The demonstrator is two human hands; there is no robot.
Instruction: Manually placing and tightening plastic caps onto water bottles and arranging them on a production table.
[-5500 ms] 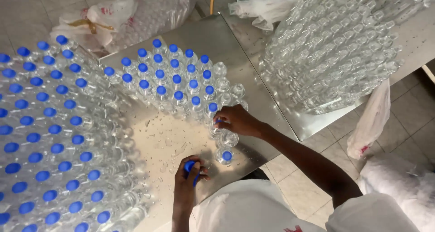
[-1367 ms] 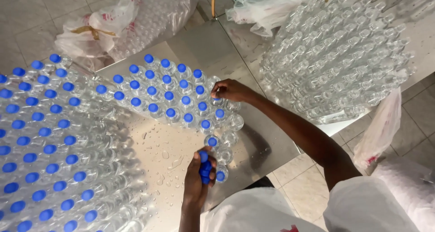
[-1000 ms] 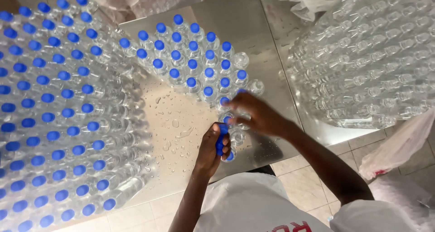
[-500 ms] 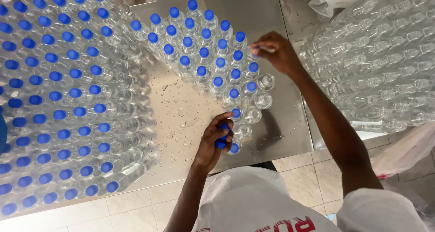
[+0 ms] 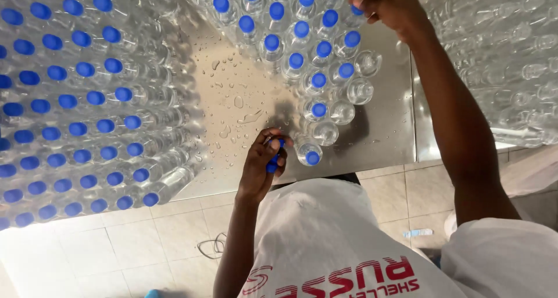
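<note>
Head view looks straight down on a shiny metal tabletop [image 5: 378,141] full of clear plastic water bottles. The left hand [image 5: 263,164] sits near the front edge of the tabletop, its fingers pressed together around a small bunch of blue caps [image 5: 273,158] — how many it holds I cannot tell. Just beside it stands a capped bottle [image 5: 312,155]. The right hand [image 5: 390,7] reaches far across to the back of the middle bunch, and its fingertips pinch something at a bottle top there; a bit of blue shows under them, but I cannot tell more.

Between the hands run the uncapped bottles [image 5: 349,100], about 4 with open mouths, in a line along the right side of the bunch. A big block of capped bottles [image 5: 75,100] fills the left side, and a pile of bare bottles [image 5: 505,65] lies well apart on the right. Water drops [image 5: 238,103] dot the bare metal.

The caps look light, hard and small, so they seem easy to drop — a pinch on the ribbed rim would hold best. The bottles look thin and soft, heavy with water, and likely to squash or spill if squeezed in the middle. The stiff neck looks like the safe place to hold. Wet metal may let them slide.
</note>
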